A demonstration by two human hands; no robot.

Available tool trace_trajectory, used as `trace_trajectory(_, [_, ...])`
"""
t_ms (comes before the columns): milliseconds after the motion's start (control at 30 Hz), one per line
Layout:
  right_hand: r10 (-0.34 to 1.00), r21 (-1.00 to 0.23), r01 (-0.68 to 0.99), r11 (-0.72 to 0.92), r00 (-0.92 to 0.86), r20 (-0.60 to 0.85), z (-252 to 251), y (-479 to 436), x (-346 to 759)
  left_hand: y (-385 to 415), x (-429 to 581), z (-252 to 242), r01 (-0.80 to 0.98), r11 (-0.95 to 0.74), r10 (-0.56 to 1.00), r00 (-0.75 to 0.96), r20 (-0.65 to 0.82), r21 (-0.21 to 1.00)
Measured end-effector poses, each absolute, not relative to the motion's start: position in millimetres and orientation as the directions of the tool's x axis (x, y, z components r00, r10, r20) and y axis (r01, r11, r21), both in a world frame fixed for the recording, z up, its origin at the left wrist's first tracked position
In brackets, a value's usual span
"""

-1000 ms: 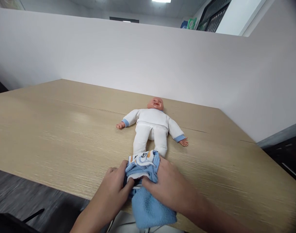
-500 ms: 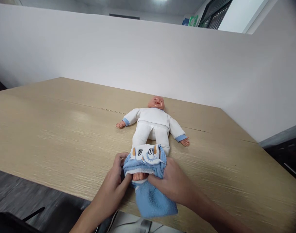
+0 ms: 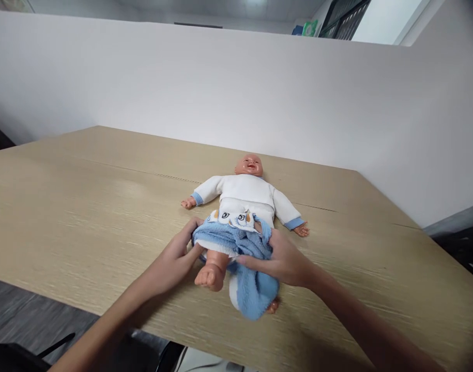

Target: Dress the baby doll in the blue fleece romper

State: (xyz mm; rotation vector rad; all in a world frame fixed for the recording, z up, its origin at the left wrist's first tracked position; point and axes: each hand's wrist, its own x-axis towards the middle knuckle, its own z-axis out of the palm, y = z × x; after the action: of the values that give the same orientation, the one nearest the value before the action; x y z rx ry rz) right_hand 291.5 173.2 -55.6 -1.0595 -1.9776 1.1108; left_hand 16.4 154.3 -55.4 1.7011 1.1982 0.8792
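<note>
A baby doll in a white top with blue cuffs lies on its back, head toward the wall. Blue terry doll pants with an embroidered animal face are bunched around its legs. One bare foot sticks out of a leg opening; the other pant leg hangs loose, with a bit of the second foot showing beneath. My left hand pinches the pants at the left edge. My right hand grips them at the right, thumb on the front of the cloth.
The wooden table carries the doll near its front edge. A white partition wall stands behind it. Below the front edge are a dark floor and part of a black chair.
Both hands have moved up the doll's legs with the pants. The foot that showed only its toes now protrudes past the ankle, and the loose pant leg has shifted right.
</note>
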Motion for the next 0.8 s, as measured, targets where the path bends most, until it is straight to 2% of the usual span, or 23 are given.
trace_trajectory(133, [0.904,-0.959,0.217,0.184,-0.421,0.078,-66.4,173.8,316.9,163.6,4.0,-51.6,0.35,-0.191,0.925,0.376,0.049,0.917])
trace_trajectory(267, [0.878,-0.995,0.095,0.004,-0.477,-0.042,-79.9,174.5,336.6,170.1,-5.5,-55.2,0.318,-0.203,0.882,0.47,0.032,0.926])
trace_trajectory(367, [0.851,-0.998,0.021,-0.067,-0.52,-0.068,-81.9,174.6,340.1,174.6,-4.3,-56.7,0.342,-0.234,0.895,0.441,0.065,0.91])
trace_trajectory(467, [0.85,-0.994,-0.098,-0.054,-0.527,0.005,-82.4,175.3,336.5,180.3,6.1,-46.6,0.431,-0.359,0.888,0.432,0.16,0.828])
trace_trajectory(567, [0.89,-0.968,-0.226,-0.108,-0.457,0.008,-85.9,175.8,332.0,191.6,24.2,-25.5,0.47,-0.515,0.798,0.569,0.2,0.717])
trace_trajectory(733, [0.912,-0.916,-0.318,-0.246,-0.397,-0.107,-94.4,176.9,331.6,229.6,62.0,3.4,0.464,-0.665,0.589,0.808,0.029,0.586])
trace_trajectory(800, [0.902,-0.919,-0.296,-0.26,-0.415,-0.122,-97.0,177.9,334.2,247.3,75.9,7.6,0.421,-0.691,0.459,0.884,-0.093,0.588])
